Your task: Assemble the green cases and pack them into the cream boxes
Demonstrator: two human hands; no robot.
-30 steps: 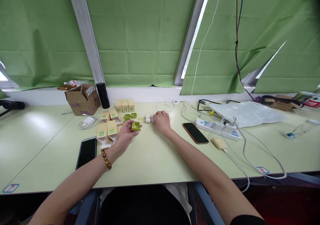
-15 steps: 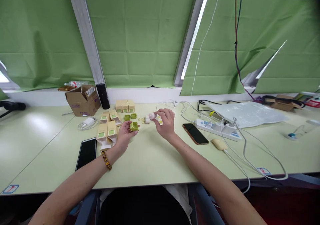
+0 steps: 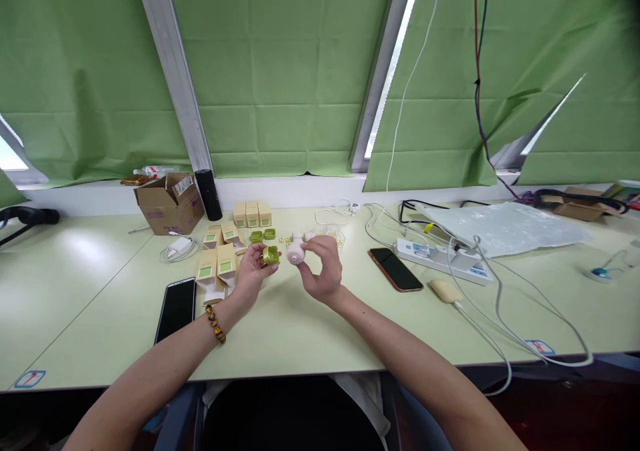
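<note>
My left hand grips a small green tray-like piece between thumb and fingers, above the table. Close to its right, my right hand pinches a small round white piece; what kind it is I cannot make out. The two held pieces are apart. Behind them lie two more green pieces and several small yellowish bits. Small kraft boxes with green labels stand beside my left hand, some with flaps up. More small boxes line up farther back.
A black phone lies left, another phone right. A power strip, loose white cables and a cream-coloured device occupy the right side. A cardboard box and a black cylinder stand at the back left.
My right hand has brought the white piece left and nearer to me, closer to the green piece. My left hand keeps its hold on the green piece, almost unmoved.
</note>
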